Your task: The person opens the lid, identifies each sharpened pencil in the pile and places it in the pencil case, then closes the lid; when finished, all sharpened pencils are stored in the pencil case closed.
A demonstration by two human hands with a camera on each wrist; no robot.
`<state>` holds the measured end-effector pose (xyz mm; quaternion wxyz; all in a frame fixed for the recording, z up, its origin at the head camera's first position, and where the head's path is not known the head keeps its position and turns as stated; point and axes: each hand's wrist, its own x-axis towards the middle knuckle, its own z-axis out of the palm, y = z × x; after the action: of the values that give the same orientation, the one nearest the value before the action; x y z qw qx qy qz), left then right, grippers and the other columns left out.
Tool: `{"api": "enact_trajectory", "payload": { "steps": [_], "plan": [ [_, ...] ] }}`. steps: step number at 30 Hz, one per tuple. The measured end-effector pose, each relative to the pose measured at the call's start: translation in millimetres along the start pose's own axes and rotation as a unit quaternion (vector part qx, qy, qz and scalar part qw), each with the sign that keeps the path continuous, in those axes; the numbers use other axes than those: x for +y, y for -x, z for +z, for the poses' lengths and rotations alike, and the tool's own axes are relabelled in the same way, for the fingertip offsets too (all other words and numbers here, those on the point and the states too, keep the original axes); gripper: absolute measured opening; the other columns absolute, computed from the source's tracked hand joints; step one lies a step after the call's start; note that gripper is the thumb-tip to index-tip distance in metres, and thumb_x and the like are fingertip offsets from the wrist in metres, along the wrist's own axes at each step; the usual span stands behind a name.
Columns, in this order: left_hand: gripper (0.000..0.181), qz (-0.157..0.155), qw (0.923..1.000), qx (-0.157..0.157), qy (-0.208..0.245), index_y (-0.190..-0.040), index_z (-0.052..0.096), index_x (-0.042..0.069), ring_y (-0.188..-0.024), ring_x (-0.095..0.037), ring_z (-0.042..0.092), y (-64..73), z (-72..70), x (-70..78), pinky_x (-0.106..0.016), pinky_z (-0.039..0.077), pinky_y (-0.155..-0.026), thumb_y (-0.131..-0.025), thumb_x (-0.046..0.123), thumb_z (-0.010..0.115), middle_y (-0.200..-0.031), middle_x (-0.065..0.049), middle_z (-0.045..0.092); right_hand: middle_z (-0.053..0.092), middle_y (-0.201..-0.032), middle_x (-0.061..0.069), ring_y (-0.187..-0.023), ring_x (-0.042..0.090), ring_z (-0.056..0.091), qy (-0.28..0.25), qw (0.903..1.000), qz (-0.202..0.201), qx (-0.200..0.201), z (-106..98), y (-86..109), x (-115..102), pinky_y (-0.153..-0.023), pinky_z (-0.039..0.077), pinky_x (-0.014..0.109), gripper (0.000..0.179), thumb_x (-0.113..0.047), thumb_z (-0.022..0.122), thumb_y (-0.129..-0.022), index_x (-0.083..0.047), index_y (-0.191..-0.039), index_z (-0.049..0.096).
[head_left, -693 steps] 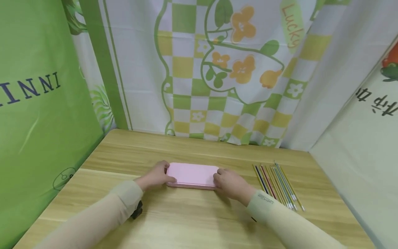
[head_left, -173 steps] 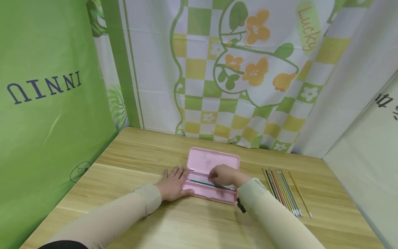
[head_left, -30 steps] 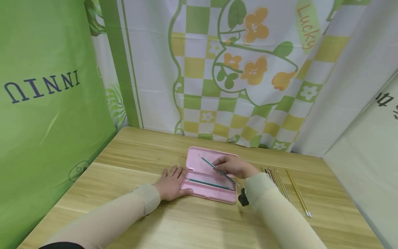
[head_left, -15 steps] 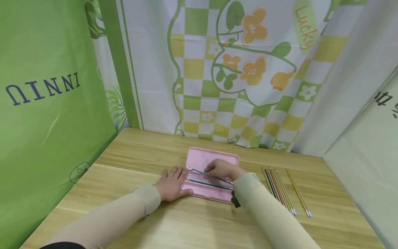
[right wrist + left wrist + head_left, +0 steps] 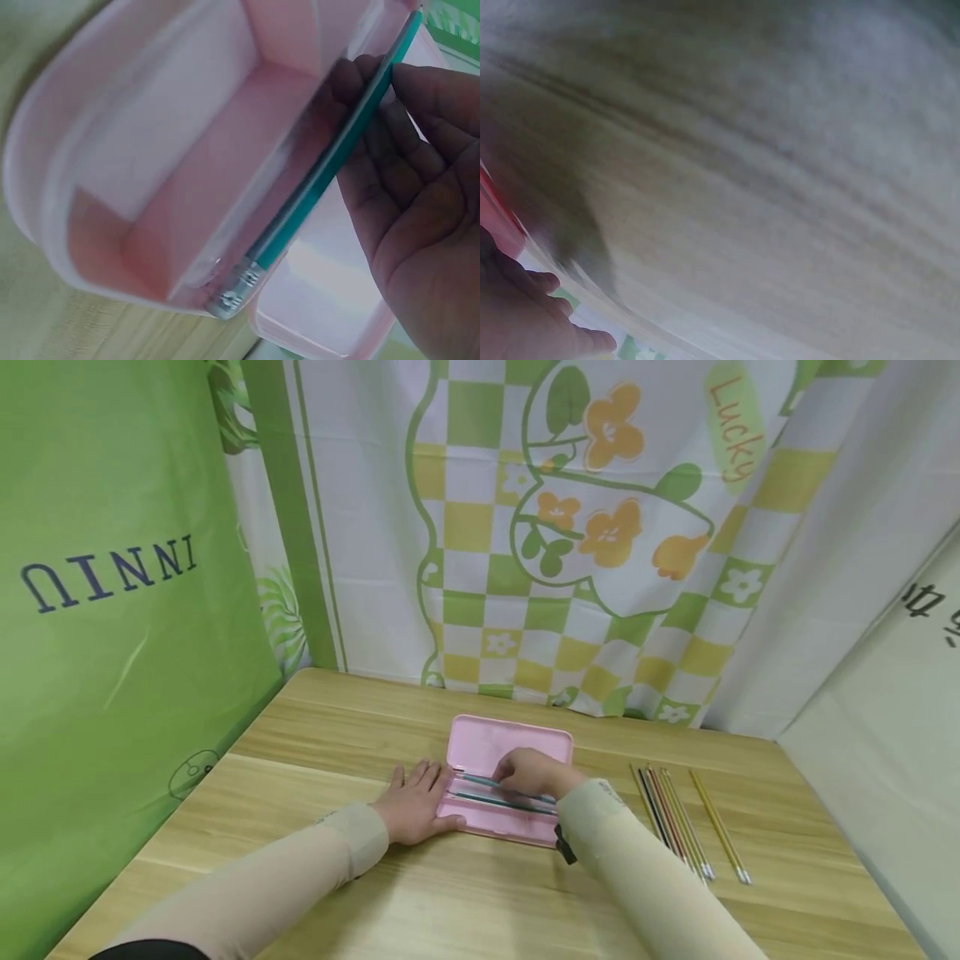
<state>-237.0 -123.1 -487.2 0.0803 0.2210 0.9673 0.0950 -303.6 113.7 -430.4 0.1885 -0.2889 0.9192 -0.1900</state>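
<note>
A pink pencil case (image 5: 510, 739) lies open on the table, its lid tilted back. My left hand (image 5: 412, 806) lies spread at the case's left end, thumb along the front corner. Inside the case, my right hand (image 5: 532, 772) pinches a teal pencil (image 5: 474, 780) low in the rear part. Another teal pencil (image 5: 480, 799) lies just in front of it, along the inner divider. From the right wrist, one teal pencil (image 5: 322, 169) with a metal end crosses the case beside my curled fingers. The left wrist view holds mostly tabletop, with my fingertips at its lower left.
To the right of the case, several pencils (image 5: 671, 818) in dark, red and yellowish tones lie side by side. Yellow pencils (image 5: 720, 827) lie slightly apart from them. A patterned curtain (image 5: 495, 593) hangs behind the wooden table (image 5: 360, 718); a green cloth (image 5: 112, 693) stands at the left.
The case was closed earlier, then opened with one teal pencil inside. Since a second ago, my right hand has lowered another teal pencil from over the lid into the case. My left hand stays put.
</note>
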Motion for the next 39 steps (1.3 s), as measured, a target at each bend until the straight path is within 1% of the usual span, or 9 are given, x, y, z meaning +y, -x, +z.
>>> {"api": "enact_trajectory", "payload": {
  "steps": [8, 12, 14, 19, 22, 27, 32, 35, 39],
  "plan": [
    [0.096, -0.01, 0.9999, -0.006, -0.002, -0.165, 0.02, 0.003, -0.155, -0.042, 0.013, -0.7, 2.5, -1.8, -0.068, 0.008, -0.119, -0.1, 0.071, 0.044, -0.168, -0.023, 0.02, 0.073, -0.092, 0.0, -0.085, 0.012, 0.063, 0.018, 0.9995, -0.019, 0.017, 2.1, 7.4, -6.0, -0.089, 0.053, 0.036, 0.012, -0.005, 0.066, -0.097, -0.006, -0.097, 0.078],
    [0.099, -0.009, 0.9999, -0.01, 0.002, -0.165, 0.018, 0.003, -0.155, -0.042, 0.01, -1.1, 5.5, -5.3, -0.068, 0.007, -0.119, -0.099, 0.073, 0.042, -0.168, -0.023, 0.018, 0.075, -0.095, 0.0, -0.088, 0.013, 0.065, -0.024, 0.999, -0.002, 0.038, -2.4, 12.7, 2.6, -0.089, 0.054, 0.036, 0.011, -0.006, 0.068, -0.095, -0.005, -0.1, 0.078],
    [0.099, -0.008, 0.9999, -0.004, 0.008, -0.165, 0.019, 0.003, -0.155, -0.043, 0.012, -0.7, 5.9, -6.3, -0.069, 0.008, -0.119, -0.099, 0.072, 0.043, -0.168, -0.024, 0.019, 0.075, -0.095, 0.004, -0.088, 0.015, 0.067, -0.072, 0.9963, 0.011, 0.045, -7.1, 17.1, 9.7, -0.087, 0.056, 0.036, 0.013, -0.005, 0.066, -0.095, -0.001, -0.102, 0.076],
    [0.096, -0.008, 0.9999, 0.003, 0.006, -0.165, 0.019, 0.004, -0.155, -0.044, 0.012, 1.1, 4.2, -7.4, -0.07, 0.009, -0.118, -0.1, 0.071, 0.044, -0.168, -0.024, 0.019, 0.071, -0.095, 0.014, -0.088, 0.021, 0.069, -0.206, 0.9766, 0.041, 0.049, -21.0, 32.9, 32.5, -0.081, 0.06, 0.036, 0.015, 0.001, 0.06, -0.098, 0.011, -0.106, 0.068],
    [0.097, -0.007, 1.0, 0.003, 0.004, -0.165, 0.019, 0.004, -0.155, -0.044, 0.012, 1.1, 3.6, -7.7, -0.07, 0.009, -0.118, -0.1, 0.071, 0.044, -0.168, -0.024, 0.019, 0.07, -0.1, 0.018, -0.093, 0.022, 0.069, -0.252, 0.9643, 0.062, 0.053, -29.5, 47.3, 48.3, -0.085, 0.059, 0.039, 0.017, 0.0, 0.058, -0.1, 0.013, -0.11, 0.064],
    [0.096, -0.006, 1.0, 0.001, 0.001, -0.165, 0.019, 0.004, -0.155, -0.044, 0.012, -0.8, 4.8, -7.6, -0.069, 0.009, -0.119, -0.1, 0.071, 0.043, -0.168, -0.023, 0.019, 0.067, -0.11, 0.024, -0.101, 0.027, 0.067, -0.286, 0.9506, 0.098, 0.072, -43.2, 76.7, 74.2, -0.092, 0.056, 0.045, 0.024, -0.004, 0.054, -0.104, 0.016, -0.118, 0.057],
    [0.095, -0.008, 1.0, -0.001, 0.005, -0.165, 0.02, 0.003, -0.155, -0.044, 0.012, -0.9, 2.5, -3.4, -0.069, 0.009, -0.119, -0.101, 0.07, 0.043, -0.168, -0.023, 0.02, 0.063, -0.12, 0.031, -0.107, 0.031, 0.067, -0.285, 0.9429, 0.135, 0.108, -53.3, 106.0, 102.3, -0.094, 0.055, 0.047, 0.033, -0.007, 0.052, -0.106, 0.018, -0.127, 0.052],
    [0.095, -0.006, 1.0, -0.002, 0.007, -0.164, 0.02, 0.002, -0.154, -0.044, 0.013, -1.0, 1.0, -1.2, -0.069, 0.008, -0.119, -0.101, 0.069, 0.044, -0.167, -0.024, 0.02, 0.064, -0.118, 0.03, -0.102, 0.024, 0.068, -0.297, 0.9359, 0.142, 0.126, -55.8, 121.9, 121.0, -0.091, 0.057, 0.042, 0.035, -0.006, 0.051, -0.106, 0.021, -0.129, 0.05],
    [0.096, -0.002, 1.0, -0.001, 0.007, -0.164, 0.018, 0.001, -0.155, -0.044, 0.012, -2.4, 4.0, -1.9, -0.069, 0.008, -0.119, -0.101, 0.069, 0.044, -0.167, -0.024, 0.02, 0.069, -0.106, 0.016, -0.09, 0.01, 0.067, -0.34, 0.9183, 0.139, 0.149, -56.9, 141.4, 136.8, -0.084, 0.058, 0.031, 0.036, -0.003, 0.05, -0.106, 0.026, -0.128, 0.046]
  ]
}}
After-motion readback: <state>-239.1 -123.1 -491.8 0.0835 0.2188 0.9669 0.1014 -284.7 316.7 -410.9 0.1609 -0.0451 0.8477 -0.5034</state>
